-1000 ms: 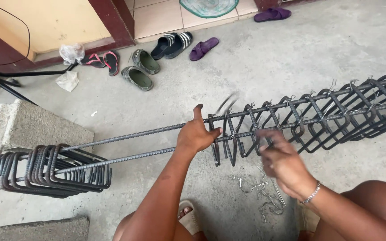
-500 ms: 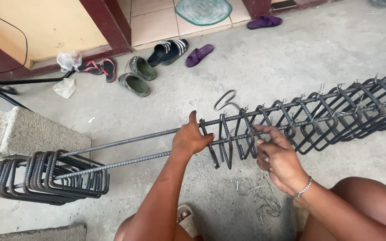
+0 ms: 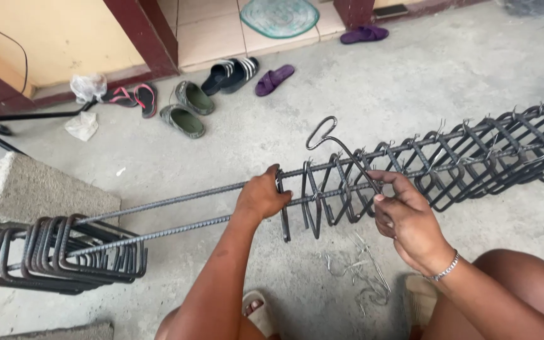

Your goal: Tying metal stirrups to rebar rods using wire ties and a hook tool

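A long cage of steel bars point(image 3: 177, 200) runs across the concrete floor, with dark square stirrups point(image 3: 473, 157) tied along its right part. My left hand point(image 3: 260, 196) grips the endmost stirrup point(image 3: 283, 217) where it meets the upper bar. My right hand point(image 3: 404, 217) holds a bent metal hook tool point(image 3: 328, 135), whose looped handle sticks up above the cage. A bunch of loose stirrups point(image 3: 64, 255) hangs on the bars at the left.
Short pieces of tie wire point(image 3: 360, 271) lie on the floor under the cage. A concrete block point(image 3: 39, 189) stands at the left. Several sandals and slippers point(image 3: 187, 110) lie near a doorway step with a green mat point(image 3: 279, 16). My knees frame the bottom edge.
My right hand has moved to the cage and now holds the hook tool up against the stirrups. My left hand stays on the end stirrup. The view has shifted slightly.
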